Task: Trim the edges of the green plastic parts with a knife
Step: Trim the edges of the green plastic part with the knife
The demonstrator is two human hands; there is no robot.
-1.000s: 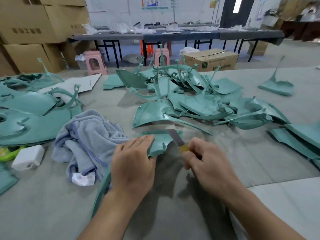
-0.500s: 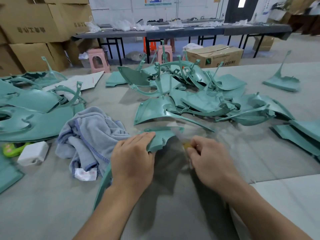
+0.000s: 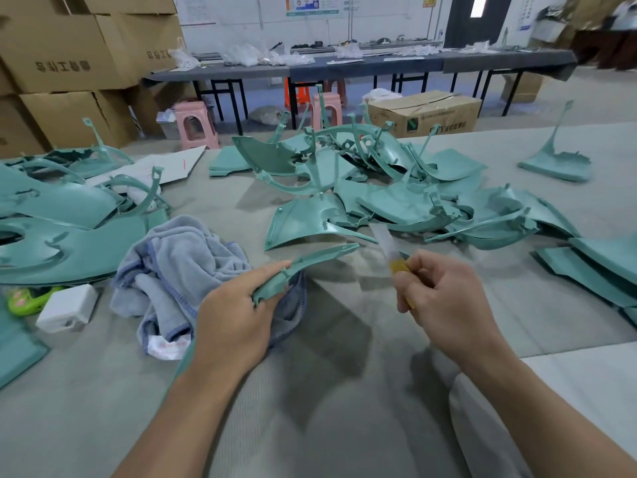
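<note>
Green part (image 3: 303,267) now tipped on edge, lifted off table (image 3: 344,408), gripped by left hand (image 3: 234,319). Right hand (image 3: 444,298) clamps knife (image 3: 389,248), blade pulled clear: stroke finished, repositioning likely.

My left hand (image 3: 234,322) lies palm down, fingers (image 3: 265,274) stretched forward; my right hand (image 3: 444,298) is curled tight, both forearms bare.
</note>
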